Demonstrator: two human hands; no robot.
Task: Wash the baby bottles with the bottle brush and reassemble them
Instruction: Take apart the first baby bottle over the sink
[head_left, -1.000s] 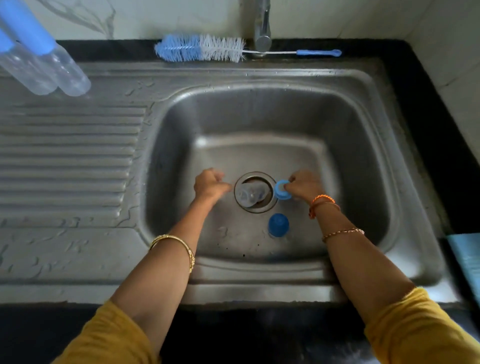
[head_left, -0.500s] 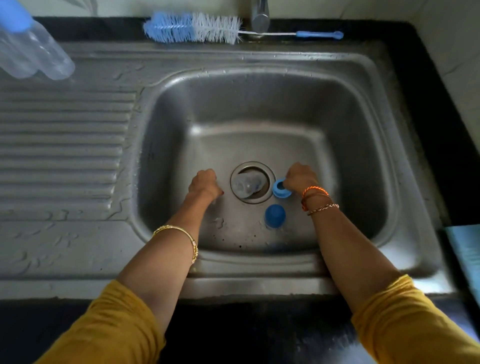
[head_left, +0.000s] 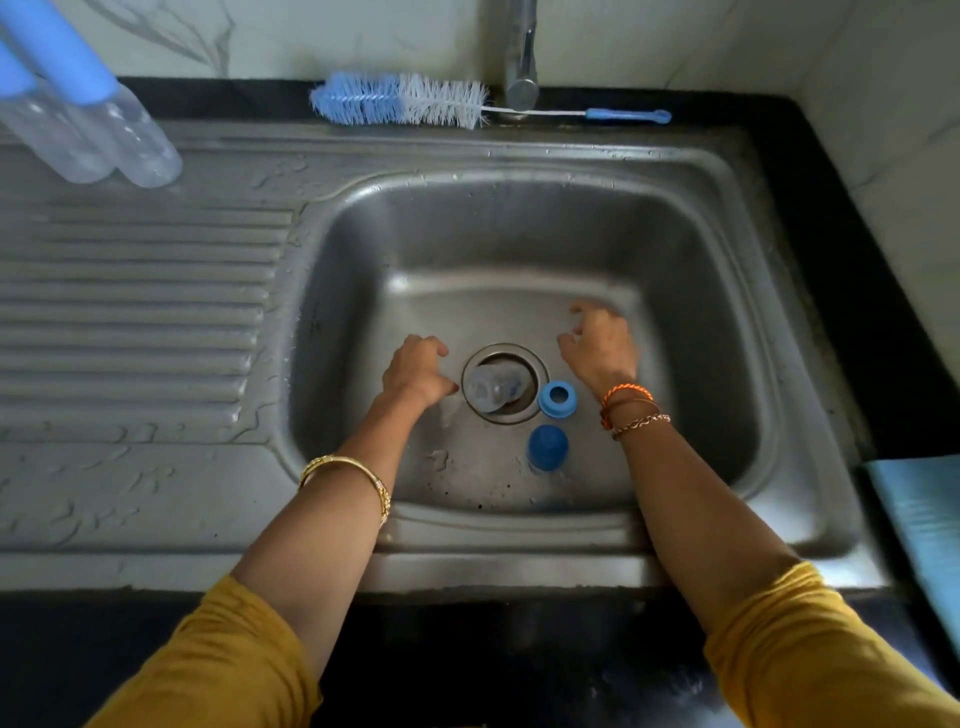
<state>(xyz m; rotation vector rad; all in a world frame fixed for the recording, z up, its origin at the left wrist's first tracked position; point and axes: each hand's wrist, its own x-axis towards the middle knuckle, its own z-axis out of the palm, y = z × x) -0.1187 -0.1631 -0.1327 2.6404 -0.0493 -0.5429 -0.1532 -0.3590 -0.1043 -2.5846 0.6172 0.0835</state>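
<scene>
Ring (head_left: 557, 399) released by right hand (head_left: 600, 349), now lifted, loosely spread, empty | left hand (head_left: 415, 371) curled, nothing seen held | bottle (head_left: 493, 388) unscrewed, brush (head_left: 400, 100) needed next.

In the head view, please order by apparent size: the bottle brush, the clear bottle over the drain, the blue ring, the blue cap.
1. bottle brush, clearly the longest
2. clear bottle
3. blue ring and blue cap: these look about alike, so I do not rank them.

Home kitchen, steel sink (head_left: 519, 156) with ribbed drainboard (head_left: 130, 312), tap (head_left: 521, 52), black counter (head_left: 831, 208)
</scene>
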